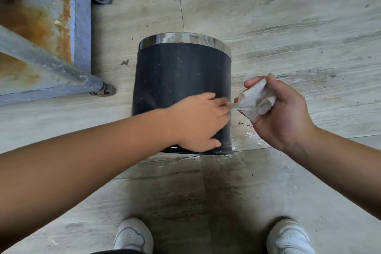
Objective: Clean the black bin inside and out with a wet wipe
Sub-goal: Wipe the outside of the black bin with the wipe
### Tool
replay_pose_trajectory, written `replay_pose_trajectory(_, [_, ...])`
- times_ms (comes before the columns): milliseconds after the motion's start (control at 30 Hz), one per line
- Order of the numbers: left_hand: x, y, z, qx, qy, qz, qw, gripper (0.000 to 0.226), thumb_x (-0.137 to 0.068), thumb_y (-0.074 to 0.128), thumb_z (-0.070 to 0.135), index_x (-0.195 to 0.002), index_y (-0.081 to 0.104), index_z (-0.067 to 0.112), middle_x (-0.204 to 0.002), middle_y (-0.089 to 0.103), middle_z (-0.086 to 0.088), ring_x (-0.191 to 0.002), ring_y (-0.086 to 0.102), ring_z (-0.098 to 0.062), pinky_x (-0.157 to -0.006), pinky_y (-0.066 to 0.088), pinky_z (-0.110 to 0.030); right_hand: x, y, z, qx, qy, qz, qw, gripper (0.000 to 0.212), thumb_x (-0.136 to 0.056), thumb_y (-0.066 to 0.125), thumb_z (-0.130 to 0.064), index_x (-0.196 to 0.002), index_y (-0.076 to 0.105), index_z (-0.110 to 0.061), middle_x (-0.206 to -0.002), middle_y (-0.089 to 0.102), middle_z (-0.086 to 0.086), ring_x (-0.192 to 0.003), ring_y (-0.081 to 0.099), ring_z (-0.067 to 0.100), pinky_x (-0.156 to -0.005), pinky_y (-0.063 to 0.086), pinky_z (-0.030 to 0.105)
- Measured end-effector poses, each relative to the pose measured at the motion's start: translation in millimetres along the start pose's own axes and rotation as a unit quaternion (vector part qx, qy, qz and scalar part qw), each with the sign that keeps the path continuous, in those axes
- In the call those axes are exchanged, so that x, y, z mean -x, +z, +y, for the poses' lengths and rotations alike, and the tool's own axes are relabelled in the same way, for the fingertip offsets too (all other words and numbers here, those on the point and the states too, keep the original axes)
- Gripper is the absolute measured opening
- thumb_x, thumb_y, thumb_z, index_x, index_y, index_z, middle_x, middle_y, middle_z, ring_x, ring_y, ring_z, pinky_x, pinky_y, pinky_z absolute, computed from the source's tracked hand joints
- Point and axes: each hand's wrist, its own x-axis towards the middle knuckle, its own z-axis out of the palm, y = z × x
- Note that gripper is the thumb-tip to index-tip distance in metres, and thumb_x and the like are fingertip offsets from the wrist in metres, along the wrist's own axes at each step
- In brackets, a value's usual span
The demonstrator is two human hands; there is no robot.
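Your right hand (280, 113) has its fingers curled around a crumpled, soiled wet wipe (256, 101), the wad bunched in your palm with one twisted corner poking out toward your left hand (201, 123). Your left hand lies on the side of the black bin (179, 76), fingers relaxed and stretched toward that corner; whether they pinch it is too blurred to tell. The bin lies on its side on the tiled floor (288, 27), just left of the wipe, its chrome rim (183, 39) pointing away from you.
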Motion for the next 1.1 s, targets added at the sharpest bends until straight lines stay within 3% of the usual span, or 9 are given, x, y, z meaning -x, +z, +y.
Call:
replay_pose_trajectory(133, [-23.1, -18.7, -4.4, 0.04, -0.001, -0.016, 0.999, 0.034, -0.092, 0.038, 0.041, -0.101, 0.061, 0.018, -0.104, 0.064, -0.001, -0.102, 0.059, -0.024, -0.089, 0.042, -0.037, 0.0, -6.0, -7.4, -0.02, 0.005, 0.033, 0.999, 0.046, -0.101, 0.039, -0.03, -0.074, 0.069, -0.008, -0.072, 0.067, 0.007, -0.074, 0.067, 0.021, -0.074, 0.057, 0.031])
replay_pose_trajectory(200, [-43.1, -27.9, -20.4, 0.053, -0.043, -0.021, 0.997, 0.023, -0.092, 0.041, 0.034, -0.089, 0.057, 0.019, -0.094, 0.063, -0.003, -0.094, 0.06, -0.027, -0.08, 0.039, -0.035, -0.9, -8.1, -10.9, -0.046, 0.003, 0.053, 0.998, 0.048, -0.102, 0.039, -0.029, -0.072, 0.07, -0.008, -0.071, 0.067, 0.006, -0.073, 0.069, 0.02, -0.074, 0.058, 0.031])
replay_pose_trajectory(400, [-123.2, -40.2, -61.1, -0.101, -0.176, -0.103, 0.974, 0.02, -0.085, 0.051, 0.022, -0.102, 0.059, 0.021, -0.107, 0.059, -0.007, -0.102, 0.051, -0.028, -0.082, 0.036, -0.042, 5.2, -25.4, -15.8, -0.102, -0.001, 0.129, 0.986, 0.041, -0.102, 0.042, -0.03, -0.078, 0.066, -0.007, -0.074, 0.068, 0.006, -0.074, 0.068, 0.02, -0.097, 0.049, 0.044])
replay_pose_trajectory(533, [-147.7, -39.1, -73.8, -0.06, -0.29, -0.201, 0.934, 0.007, -0.079, 0.056, 0.016, -0.086, 0.059, 0.015, -0.084, 0.053, -0.003, -0.076, 0.049, -0.025, -0.082, 0.028, -0.051, 14.8, -32.6, -12.7, -0.121, 0.004, 0.164, 0.979, 0.035, -0.102, 0.043, -0.031, -0.085, 0.064, -0.007, -0.082, 0.068, 0.008, -0.082, 0.067, 0.023, -0.108, 0.044, 0.048])
replay_pose_trajectory(600, [-154.3, -40.8, -76.5, -0.067, -0.304, -0.252, 0.916, 0.007, -0.08, 0.062, 0.026, -0.085, 0.061, 0.021, -0.084, 0.057, -0.002, -0.071, 0.048, -0.026, -0.084, 0.026, -0.054, 18.0, -37.2, -9.1, -0.109, 0.003, 0.175, 0.979, 0.037, -0.102, 0.043, -0.031, -0.083, 0.065, -0.008, -0.083, 0.067, 0.009, -0.081, 0.067, 0.024, -0.102, 0.047, 0.047])
replay_pose_trajectory(733, [-149.9, -60.5, -87.0, -0.055, -0.29, -0.317, 0.901, 0.045, -0.073, 0.07, 0.057, -0.094, 0.064, 0.018, -0.1, 0.063, -0.006, -0.081, 0.056, -0.034, -0.092, 0.035, -0.051, 20.1, -39.7, -6.1, -0.102, 0.009, 0.177, 0.979, 0.038, -0.102, 0.043, -0.03, -0.08, 0.065, -0.009, -0.082, 0.067, 0.008, -0.079, 0.068, 0.023, -0.097, 0.049, 0.044])
replay_pose_trajectory(833, [-128.3, -84.7, -91.0, 0.017, -0.268, -0.261, 0.927, 0.051, -0.073, 0.071, 0.055, -0.083, 0.058, 0.007, -0.094, 0.058, -0.013, -0.089, 0.058, -0.041, -0.088, 0.048, -0.052, 18.0, -38.7, -3.2, -0.118, 0.027, 0.174, 0.977, 0.029, -0.1, 0.047, -0.032, -0.087, 0.064, -0.012, -0.088, 0.066, 0.005, -0.078, 0.068, 0.02, -0.08, 0.053, 0.035])
replay_pose_trajectory(967, [-75.2, -125.7, -99.3, 0.098, -0.263, -0.131, 0.951, 0.043, -0.079, 0.068, 0.049, -0.085, 0.059, 0.008, -0.085, 0.058, -0.011, -0.082, 0.057, -0.036, -0.071, 0.046, -0.041, 13.9, -26.2, -2.8, -0.106, 0.038, 0.141, 0.984, 0.034, -0.096, 0.051, -0.032, -0.073, 0.072, -0.017, -0.079, 0.067, 0.001, -0.068, 0.067, 0.018, -0.066, 0.054, 0.029])
replay_pose_trajectory(1100, [-25.8, -154.6, -112.9, 0.361, -0.182, -0.025, 0.914, 0.022, -0.076, 0.074, 0.024, -0.076, 0.054, 0.017, -0.075, 0.06, -0.005, -0.07, 0.057, -0.021, -0.067, 0.041, -0.031, 13.6, -16.5, -14.0, -0.117, 0.029, 0.086, 0.989, 0.021, -0.092, 0.051, -0.022, -0.088, 0.068, -0.012, -0.082, 0.071, 0.004, -0.077, 0.069, 0.023, -0.067, 0.057, 0.033])
